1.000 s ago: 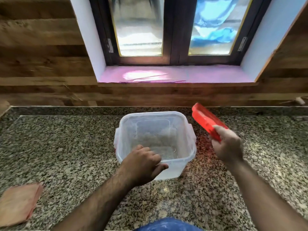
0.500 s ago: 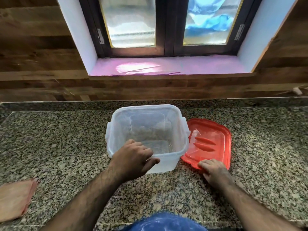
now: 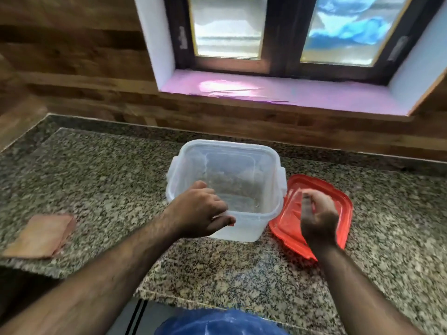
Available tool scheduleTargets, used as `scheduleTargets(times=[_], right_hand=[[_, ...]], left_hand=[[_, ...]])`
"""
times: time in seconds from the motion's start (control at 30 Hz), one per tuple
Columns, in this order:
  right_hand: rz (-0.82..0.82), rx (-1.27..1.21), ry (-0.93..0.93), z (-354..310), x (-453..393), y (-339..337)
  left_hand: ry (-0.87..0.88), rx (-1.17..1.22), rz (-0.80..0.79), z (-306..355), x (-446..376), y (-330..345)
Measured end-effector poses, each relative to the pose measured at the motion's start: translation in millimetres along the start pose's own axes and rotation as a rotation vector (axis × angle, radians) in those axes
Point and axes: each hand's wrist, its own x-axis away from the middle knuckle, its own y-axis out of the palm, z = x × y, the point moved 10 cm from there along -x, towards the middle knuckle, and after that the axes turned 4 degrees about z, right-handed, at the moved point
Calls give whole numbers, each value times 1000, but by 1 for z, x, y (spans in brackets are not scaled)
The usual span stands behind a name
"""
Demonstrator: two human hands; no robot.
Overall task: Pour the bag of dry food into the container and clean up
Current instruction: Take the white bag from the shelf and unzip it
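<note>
My left hand [image 3: 200,211] is gripping the near rim of the clear plastic container [image 3: 225,187], fingers [image 3: 219,204] curling over the edge into the inside and thumb pressing the outer wall. My right hand [image 3: 316,218] is hovering over the red lid [image 3: 338,204], loosely curled and blurred; it is holding nothing that I can see, and I cannot tell whether it is touching the lid. The lid is lying flat on the granite countertop [image 3: 108,180], its left edge just beside the container's right wall. The container is standing upright and open in the middle of the counter; its inside looks nearly bare, with the speckled stone showing through the bottom. Well apart to the left, a folded pinkish cloth [image 3: 42,235] is lying near the counter's front edge. Behind the container, a wooden wall [image 3: 72,68] is rising to a window [image 3: 278,32] with a pink sill [image 3: 314,95]. Something blue [image 3: 217,322] is showing at the bottom edge, below my arms.
</note>
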Motion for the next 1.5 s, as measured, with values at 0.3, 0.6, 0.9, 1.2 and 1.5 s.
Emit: scheduleTargets(times=[0.3, 0.6, 0.9, 1.2, 1.5], right_hand=[[-341, 25, -589, -210, -80, 99], [-642, 256, -855, -443, -96, 258], [-469, 288, -1025, -763, -142, 381], [-233, 200, -946, -994, -236, 460], [-372, 169, -959, -1093, -264, 535]], left_hand=[[-261, -23, 372, -74, 32, -87], [-561, -258, 542, -283, 126, -249], [-747, -392, 817, -485, 248, -489], [-884, -427, 1169, -627, 336, -657], [-1029, -337, 973, -687, 309, -700]])
